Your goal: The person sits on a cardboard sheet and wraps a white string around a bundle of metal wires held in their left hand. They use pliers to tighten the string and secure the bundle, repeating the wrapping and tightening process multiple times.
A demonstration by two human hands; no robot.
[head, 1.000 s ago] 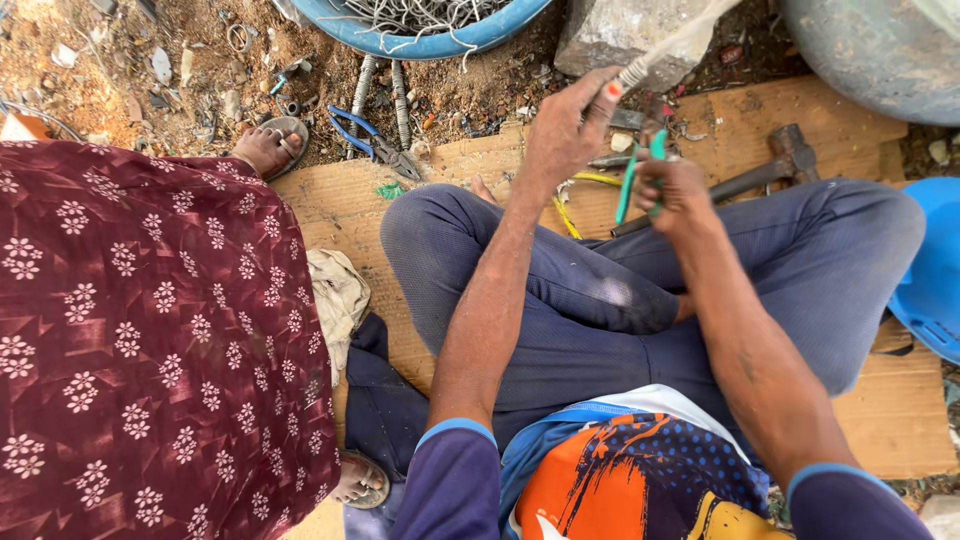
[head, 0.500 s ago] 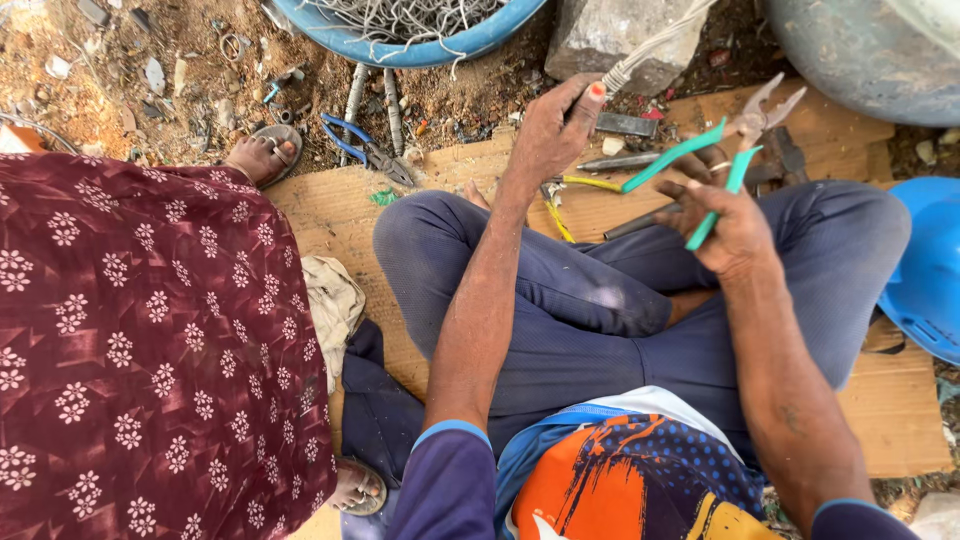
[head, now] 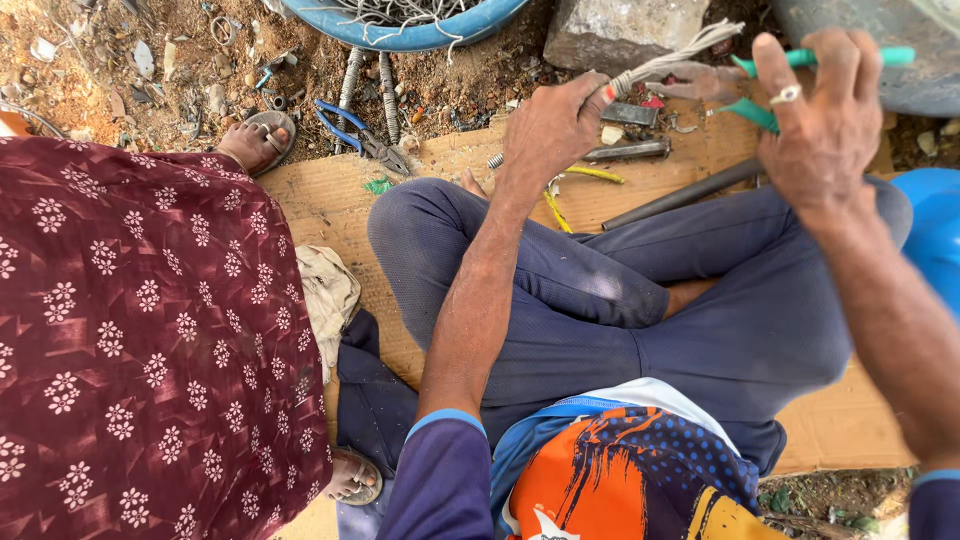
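A: Seen from the head camera, where is the wire bundle [head: 668, 62] and what grips it?

B: Raised in front of the seated person, above the crossed legs. The left hand [head: 548, 128] is clenched around its lower end; the pale strands fan out up and to the right. The right hand [head: 822, 125] is closed on the green-handled pliers [head: 770, 88], whose nose meets the bundle partway along.

A: How would such a bundle handle?

B: Judged from its look: light, springy rather than limp, stiff enough to hold its line unsupported. Cut strand ends are likely sharp, so the best hold is low on the gathered part, where the left hand already sits, not at the splayed tips.

A: And the surroundings?

B: Cardboard sheet [head: 330, 200] under the person; on it a dark metal rod [head: 680, 195], a yellow wire scrap [head: 590, 174] and a short metal bar [head: 628, 152]. Blue-handled pliers [head: 355, 130] lie on the dirt near a blue basin [head: 420, 38] holding more wire. A second person in a maroon flowered garment [head: 140, 330] stands to the left.
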